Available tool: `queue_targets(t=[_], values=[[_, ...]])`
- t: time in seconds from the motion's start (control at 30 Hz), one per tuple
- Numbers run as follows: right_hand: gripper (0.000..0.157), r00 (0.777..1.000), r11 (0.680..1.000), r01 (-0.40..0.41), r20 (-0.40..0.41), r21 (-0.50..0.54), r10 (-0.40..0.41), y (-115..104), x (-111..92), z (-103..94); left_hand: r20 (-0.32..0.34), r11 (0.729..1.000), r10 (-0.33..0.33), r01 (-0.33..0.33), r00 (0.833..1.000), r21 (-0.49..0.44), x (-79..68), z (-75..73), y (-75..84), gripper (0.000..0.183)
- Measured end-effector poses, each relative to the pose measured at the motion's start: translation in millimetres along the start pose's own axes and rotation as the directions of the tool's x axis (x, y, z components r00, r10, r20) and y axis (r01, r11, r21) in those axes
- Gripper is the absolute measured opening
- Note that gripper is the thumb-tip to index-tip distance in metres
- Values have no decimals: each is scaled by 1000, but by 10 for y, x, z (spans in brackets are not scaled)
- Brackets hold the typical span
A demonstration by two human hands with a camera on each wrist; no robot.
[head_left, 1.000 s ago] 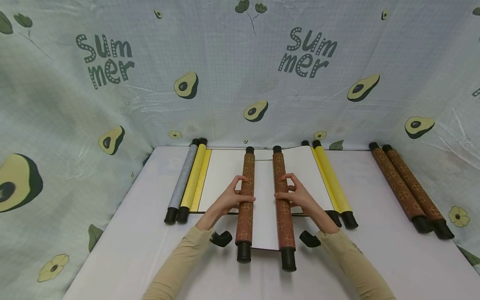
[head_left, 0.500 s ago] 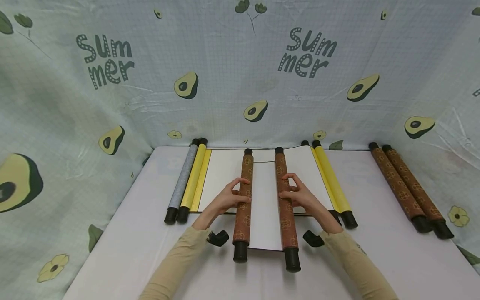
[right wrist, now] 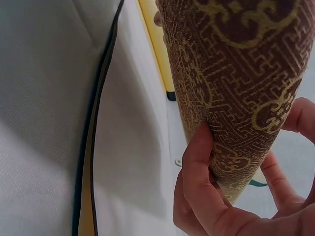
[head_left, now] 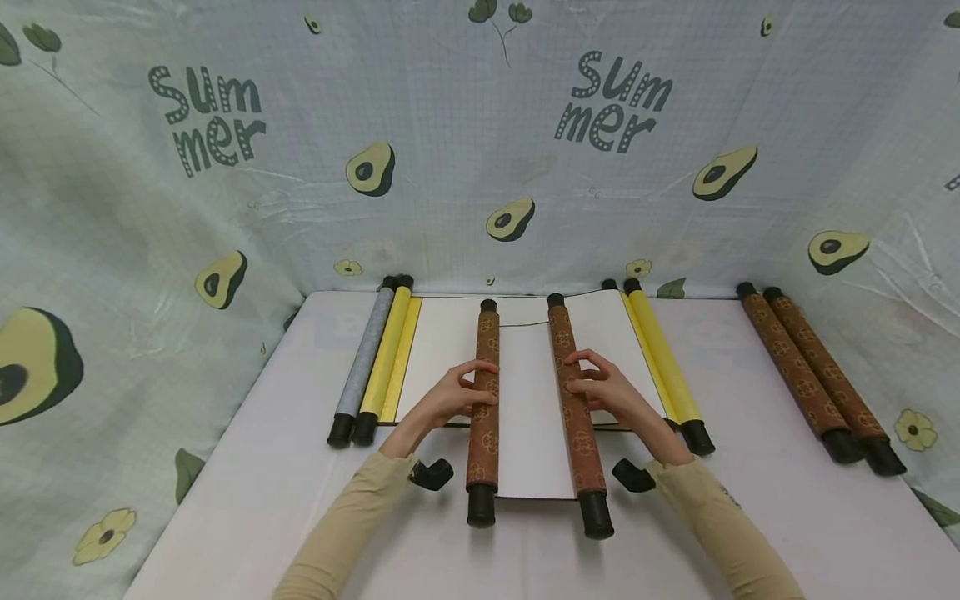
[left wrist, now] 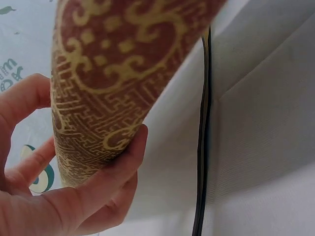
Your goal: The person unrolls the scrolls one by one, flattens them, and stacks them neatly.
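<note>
A brown patterned scroll, part unrolled, is held above the table, its blank white sheet [head_left: 534, 417] stretched between two rolls with black end knobs. My left hand [head_left: 455, 396] grips the left roll [head_left: 483, 433] near its middle, thumb and fingers on either side of it. On the right roll [head_left: 579, 417], my right hand [head_left: 611, 390] holds in the same way. Both wrist views show fingers [left wrist: 113, 172] curled against the gold-patterned cloth. Underneath lies another opened scroll with a white sheet [head_left: 450, 342] and yellow borders, partly hidden by the brown one.
A yellow roll [head_left: 387, 350] and a grey-blue roll [head_left: 366, 358] lie together at left. Another yellow roll [head_left: 667, 375] is at right. Two brown rolls [head_left: 795, 375] lie side by side near the right wall. A printed cloth [head_left: 450, 125] hangs behind the white table [head_left: 262, 517].
My hands have moved apart, the left one leftward and the right one rightward, each with its roll. More of the brown scroll's white sheet shows between them.
</note>
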State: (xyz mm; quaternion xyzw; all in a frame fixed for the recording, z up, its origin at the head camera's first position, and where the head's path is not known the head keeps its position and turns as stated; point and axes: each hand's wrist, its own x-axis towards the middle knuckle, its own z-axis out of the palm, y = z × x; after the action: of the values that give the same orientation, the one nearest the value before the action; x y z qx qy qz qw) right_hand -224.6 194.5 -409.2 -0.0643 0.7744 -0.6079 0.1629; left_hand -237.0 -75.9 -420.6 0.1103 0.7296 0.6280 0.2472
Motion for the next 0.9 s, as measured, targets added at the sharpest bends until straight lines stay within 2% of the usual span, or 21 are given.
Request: queue_targets(t=[0.1,0.2,0.4,0.67,0.9], values=[[40,1000,1000,6,13,25,-7,93,57,-45,-4,1000,-6,6,1000,11,-3,1,19,53],[39,1000,999,15,26,28,-16,98,57,-55,-23,1000,-7,7,1000,17,20,2,7,52],[40,999,999,25,20,22,-25,88,55,-70,-80,1000,-15,16,997,18,27,10,39,35],[42,998,1000,17,-66,-7,-18,89,94,-21,-140,1000,-25,25,990,-1,51,25,46,32],[45,993,994,23,-117,-105,-35,82,102,18,-143,997,35,-25,989,70,51,44,2,29]])
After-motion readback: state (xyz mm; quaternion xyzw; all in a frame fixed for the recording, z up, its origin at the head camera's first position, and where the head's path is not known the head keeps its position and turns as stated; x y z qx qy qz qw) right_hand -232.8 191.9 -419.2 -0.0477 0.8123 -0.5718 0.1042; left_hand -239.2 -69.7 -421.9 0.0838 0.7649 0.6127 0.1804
